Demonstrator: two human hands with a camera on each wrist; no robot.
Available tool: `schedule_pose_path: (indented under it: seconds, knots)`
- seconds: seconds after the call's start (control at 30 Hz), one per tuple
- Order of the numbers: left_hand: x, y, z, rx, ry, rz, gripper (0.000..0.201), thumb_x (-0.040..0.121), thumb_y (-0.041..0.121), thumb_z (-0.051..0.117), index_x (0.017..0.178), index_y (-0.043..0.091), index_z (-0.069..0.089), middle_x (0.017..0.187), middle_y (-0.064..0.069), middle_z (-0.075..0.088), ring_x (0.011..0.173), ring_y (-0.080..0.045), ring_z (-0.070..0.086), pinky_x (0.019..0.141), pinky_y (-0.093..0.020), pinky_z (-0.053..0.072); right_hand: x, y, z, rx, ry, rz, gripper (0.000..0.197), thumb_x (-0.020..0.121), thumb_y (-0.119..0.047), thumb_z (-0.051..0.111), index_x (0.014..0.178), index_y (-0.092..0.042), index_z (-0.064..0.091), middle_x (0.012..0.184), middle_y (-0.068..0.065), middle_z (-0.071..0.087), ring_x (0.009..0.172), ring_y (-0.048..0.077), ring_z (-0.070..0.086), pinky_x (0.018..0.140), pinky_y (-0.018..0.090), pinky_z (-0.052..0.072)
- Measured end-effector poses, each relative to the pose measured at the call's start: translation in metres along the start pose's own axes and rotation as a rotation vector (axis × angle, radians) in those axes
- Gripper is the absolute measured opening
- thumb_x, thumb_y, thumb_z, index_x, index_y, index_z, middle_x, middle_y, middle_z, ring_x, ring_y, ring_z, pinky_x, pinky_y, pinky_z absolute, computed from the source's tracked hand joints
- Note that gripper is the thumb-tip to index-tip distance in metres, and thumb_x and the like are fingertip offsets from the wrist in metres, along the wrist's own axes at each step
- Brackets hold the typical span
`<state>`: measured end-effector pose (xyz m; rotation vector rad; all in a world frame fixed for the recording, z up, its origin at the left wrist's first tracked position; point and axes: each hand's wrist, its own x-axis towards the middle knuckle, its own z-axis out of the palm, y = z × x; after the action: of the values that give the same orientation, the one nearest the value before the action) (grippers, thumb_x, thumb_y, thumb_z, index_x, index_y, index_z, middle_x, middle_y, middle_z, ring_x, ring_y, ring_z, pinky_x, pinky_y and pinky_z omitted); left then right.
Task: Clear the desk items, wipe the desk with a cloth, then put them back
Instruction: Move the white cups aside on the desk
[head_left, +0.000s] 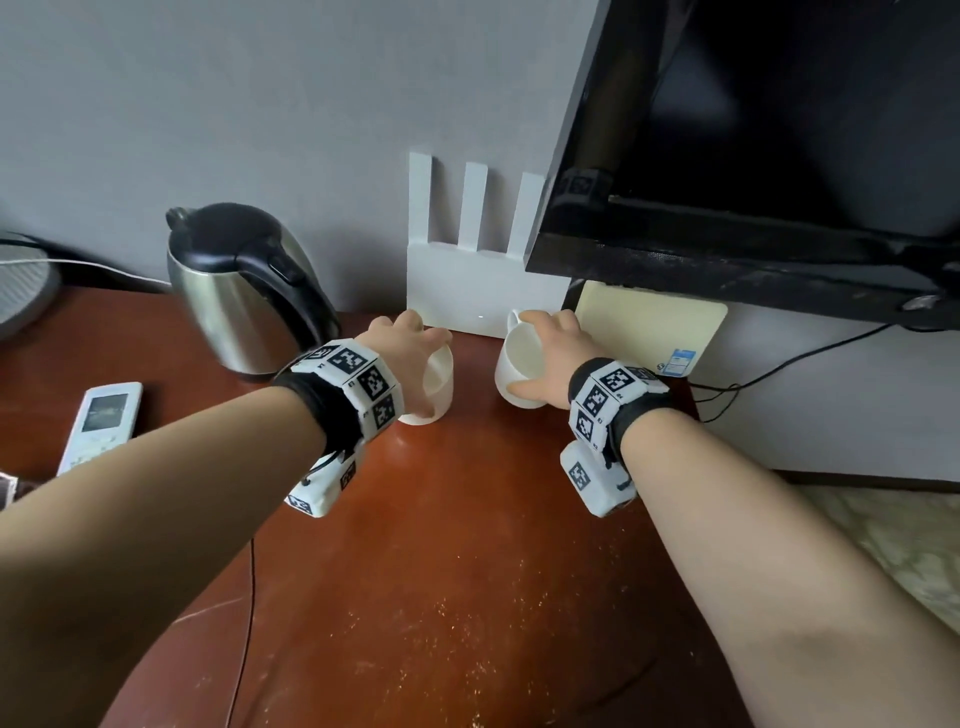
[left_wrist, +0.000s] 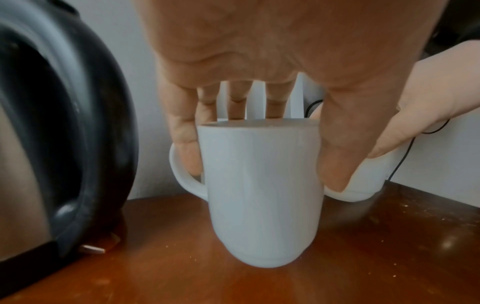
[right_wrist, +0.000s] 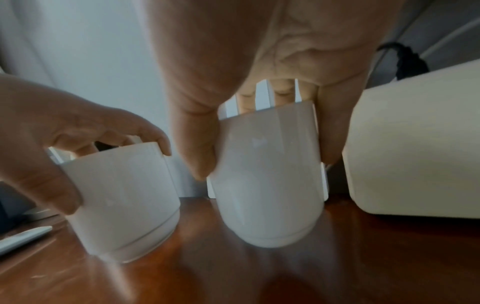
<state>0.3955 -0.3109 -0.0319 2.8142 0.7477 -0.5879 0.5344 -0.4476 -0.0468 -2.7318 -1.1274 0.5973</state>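
Note:
Two white mugs stand near the back of the reddish-brown desk. My left hand grips the left mug from above, fingers and thumb curled round its rim. In the left wrist view that left mug stands upright on the wood, handle to the left, under my left hand. My right hand grips the right mug from above; this mug is tilted, mouth towards me. The right wrist view shows the right mug pinched between thumb and fingers, with the left mug beside it.
A steel kettle stands just left of the left mug. A white remote lies at the desk's left. A white router and a cream box lean on the wall behind the mugs. A black TV hangs above right, cables below.

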Motion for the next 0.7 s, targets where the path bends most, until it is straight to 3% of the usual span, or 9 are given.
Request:
schedule_pose_path:
  seconds: [0.2,0.33,0.43,0.57,0.7]
  knots:
    - [-0.054,-0.016,-0.016,0.021,0.07,0.089,0.08,0.071,0.039,0.072,0.139,0.037,0.029,0.13,0.004,0.036,0.119,-0.023,0.038,0.086,-0.04,0.051,-0.057,-0.033,-0.016,-0.055,0.04,-0.021,0.086,0.075,-0.042,0.07,0.143,-0.033,0.02,0.137,0.003,0.029,0.117,0.026,0.046,0.088,0.037,0.047]
    - [-0.098,-0.041,-0.022,0.036,0.12,0.142,0.081,0.072,0.041,0.072,0.14,0.037,0.028,0.133,0.004,0.035,0.121,-0.022,0.038,0.091,-0.039,0.049,-0.101,-0.069,-0.014,-0.043,0.072,-0.02,0.086,0.075,-0.042,0.07,0.144,-0.035,0.018,0.139,0.001,0.029,0.116,0.024,0.048,0.082,0.032,0.044]
    - [-0.132,-0.064,-0.025,0.071,0.14,0.176,0.083,0.074,0.042,0.071,0.142,0.037,0.025,0.136,0.004,0.033,0.123,-0.022,0.038,0.094,-0.039,0.047,-0.129,-0.101,-0.009,-0.034,0.081,-0.019,0.086,0.075,-0.043,0.07,0.144,-0.035,0.018,0.139,0.0,0.028,0.114,0.025,0.049,0.085,0.035,0.048]
    - [-0.173,-0.093,-0.028,0.121,0.178,0.199,0.084,0.074,0.042,0.071,0.143,0.037,0.024,0.134,0.003,0.035,0.122,-0.023,0.04,0.088,-0.037,0.047,-0.162,-0.141,0.001,-0.025,0.111,-0.033,0.087,0.074,-0.044,0.071,0.143,-0.036,0.019,0.136,0.0,0.03,0.114,0.025,0.05,0.091,0.04,0.049]
    - [-0.212,-0.123,-0.024,0.129,0.214,0.191,0.085,0.073,0.043,0.072,0.143,0.036,0.024,0.132,0.003,0.036,0.12,-0.023,0.042,0.09,-0.037,0.047,-0.191,-0.179,0.008,-0.069,0.14,-0.079,0.086,0.073,-0.045,0.071,0.142,-0.035,0.021,0.134,0.0,0.033,0.113,0.024,0.051,0.089,0.039,0.05]
